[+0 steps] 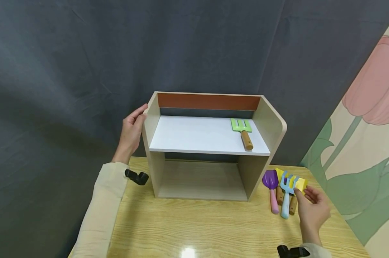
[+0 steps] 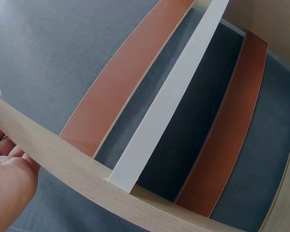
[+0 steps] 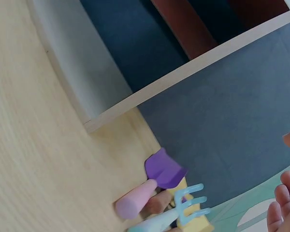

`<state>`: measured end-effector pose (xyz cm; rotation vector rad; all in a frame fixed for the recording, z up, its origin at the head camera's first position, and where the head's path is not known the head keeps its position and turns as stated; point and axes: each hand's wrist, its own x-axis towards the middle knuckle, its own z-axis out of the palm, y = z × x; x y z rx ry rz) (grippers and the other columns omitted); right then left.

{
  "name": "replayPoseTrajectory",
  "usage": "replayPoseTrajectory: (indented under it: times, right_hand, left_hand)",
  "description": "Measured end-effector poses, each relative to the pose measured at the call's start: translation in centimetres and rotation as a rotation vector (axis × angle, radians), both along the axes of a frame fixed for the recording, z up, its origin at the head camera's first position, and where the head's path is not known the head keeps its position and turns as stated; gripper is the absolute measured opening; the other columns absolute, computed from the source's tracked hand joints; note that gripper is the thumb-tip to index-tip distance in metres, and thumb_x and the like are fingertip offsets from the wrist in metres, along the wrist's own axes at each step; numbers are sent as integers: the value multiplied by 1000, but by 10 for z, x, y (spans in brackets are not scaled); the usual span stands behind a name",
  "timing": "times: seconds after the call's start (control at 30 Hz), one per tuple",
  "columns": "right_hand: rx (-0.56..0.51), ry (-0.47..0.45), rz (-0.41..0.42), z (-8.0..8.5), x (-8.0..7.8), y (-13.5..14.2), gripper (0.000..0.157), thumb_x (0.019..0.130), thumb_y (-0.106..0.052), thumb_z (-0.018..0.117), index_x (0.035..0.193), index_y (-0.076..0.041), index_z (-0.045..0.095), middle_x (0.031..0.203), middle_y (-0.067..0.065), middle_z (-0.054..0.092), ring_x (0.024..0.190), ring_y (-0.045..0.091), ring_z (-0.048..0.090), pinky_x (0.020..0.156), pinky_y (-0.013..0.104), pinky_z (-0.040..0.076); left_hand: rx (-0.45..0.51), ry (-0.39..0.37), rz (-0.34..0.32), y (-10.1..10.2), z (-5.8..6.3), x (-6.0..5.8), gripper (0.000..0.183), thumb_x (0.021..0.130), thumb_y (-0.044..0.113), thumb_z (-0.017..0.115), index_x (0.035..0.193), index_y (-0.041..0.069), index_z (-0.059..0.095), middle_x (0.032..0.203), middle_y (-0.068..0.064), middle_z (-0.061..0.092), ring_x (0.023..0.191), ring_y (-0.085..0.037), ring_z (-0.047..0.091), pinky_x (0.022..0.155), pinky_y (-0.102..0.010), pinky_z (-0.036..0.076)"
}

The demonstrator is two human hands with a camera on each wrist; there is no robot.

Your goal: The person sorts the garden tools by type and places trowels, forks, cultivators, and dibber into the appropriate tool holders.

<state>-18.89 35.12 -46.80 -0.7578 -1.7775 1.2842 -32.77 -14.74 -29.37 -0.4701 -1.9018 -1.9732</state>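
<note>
My left hand (image 1: 130, 132) grips the left side panel (image 1: 153, 125) of a small two-tier wooden shelf, near its upper edge. In the left wrist view, part of that hand (image 2: 12, 188) shows against the panel's outer side. A green toy garden fork (image 1: 241, 125) with a brown handle lies on the white upper board (image 1: 194, 134), toward the right. My right hand (image 1: 313, 208), fingers loosely bent and holding nothing, hovers beside a pile of tools. In it lie a light blue fork (image 1: 285, 206), a purple shovel (image 1: 270, 179) with a pink handle, and yellow pieces (image 1: 301, 184) with brown handles, partly covered.
The shelf stands on a light wood table (image 1: 181, 222), against a dark grey cloth backdrop (image 1: 194, 46). To the right, a wall panel (image 1: 368, 150) painted with a pink tulip and green leaves borders the table. Reddish-brown back strips (image 2: 130, 82) span the shelf's rear.
</note>
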Motion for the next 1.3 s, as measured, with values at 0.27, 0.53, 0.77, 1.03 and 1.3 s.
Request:
replayPoseTrajectory:
  times: [0.27, 0.53, 0.77, 1.03, 1.3]
  right_hand:
    - [-29, -96, -19, -17, -3, 0, 39, 82, -23, 77, 113, -3, 64, 83, -18, 56, 71, -8, 50, 67, 9, 40]
    - [-48, -92, -13, -28, -5, 0, 30, 82, -22, 77, 106, -11, 63, 82, -20, 55, 70, -9, 51, 64, 5, 41]
    - [-60, -110, 9, -38, -5, 1, 39, 83, -19, 75, 114, 1, 62, 88, -11, 57, 72, -6, 50, 65, 6, 41]
    - [-92, -172, 24, -57, -7, 6, 46, 83, -15, 75, 122, 6, 59, 101, 5, 59, 74, -5, 48, 67, 7, 40]
    - [-113, -221, 54, -72, -7, 16, 53, 83, -13, 74, 128, 8, 55, 107, 12, 58, 71, -10, 45, 64, 5, 40]
  left_hand:
    - [7, 3, -2, 0, 1, 1, 44, 102, 14, 45, 143, -2, 44, 148, -12, 42, 134, -25, 39, 110, -40, 29]
    - [10, 3, 2, 0, 1, 1, 43, 102, 14, 46, 143, 0, 46, 148, -11, 42, 134, -24, 39, 110, -40, 29]
    - [0, -2, 8, 0, 1, 0, 43, 102, 16, 46, 143, 2, 47, 148, -11, 42, 134, -25, 40, 110, -40, 29]
    - [-4, -13, 12, 1, 1, -1, 44, 102, 16, 46, 143, 2, 46, 148, -10, 42, 133, -25, 40, 110, -42, 30]
    - [-2, -10, 13, 1, -1, 0, 44, 102, 18, 47, 143, 2, 46, 149, -8, 42, 134, -24, 40, 110, -40, 29]
